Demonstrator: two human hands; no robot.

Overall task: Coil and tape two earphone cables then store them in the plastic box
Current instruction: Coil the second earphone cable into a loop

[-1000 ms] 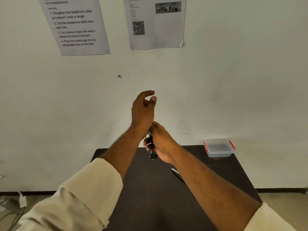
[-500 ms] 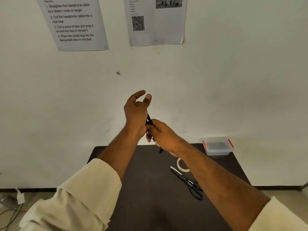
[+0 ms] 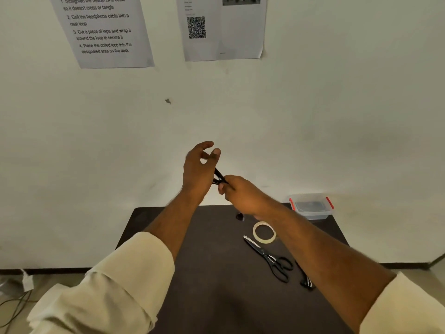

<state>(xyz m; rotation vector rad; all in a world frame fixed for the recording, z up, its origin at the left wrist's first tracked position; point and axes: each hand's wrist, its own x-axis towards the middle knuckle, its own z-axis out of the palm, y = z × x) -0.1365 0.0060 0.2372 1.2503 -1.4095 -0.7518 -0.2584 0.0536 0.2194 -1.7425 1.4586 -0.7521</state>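
Both hands are raised above the far edge of the dark table (image 3: 192, 273). My left hand (image 3: 197, 169) is upright with its fingers loosely curled, and a black earphone cable (image 3: 218, 177) runs across its palm side. My right hand (image 3: 240, 192) pinches that cable just beside the left hand. An earbud (image 3: 240, 216) hangs below the right hand. A second black earphone (image 3: 305, 277) lies on the table, partly hidden under my right forearm. The clear plastic box (image 3: 311, 206) with red clips stands at the table's far right corner.
A roll of clear tape (image 3: 264, 232) lies on the table near black-handled scissors (image 3: 272, 259). Two printed sheets hang on the white wall (image 3: 337, 104) behind the table. Loose cords (image 3: 14, 307) lie on the floor at the left.
The view has tilted down, showing the tape, scissors and second earphone. My right hand has drawn the cable a little to the right of the left hand.
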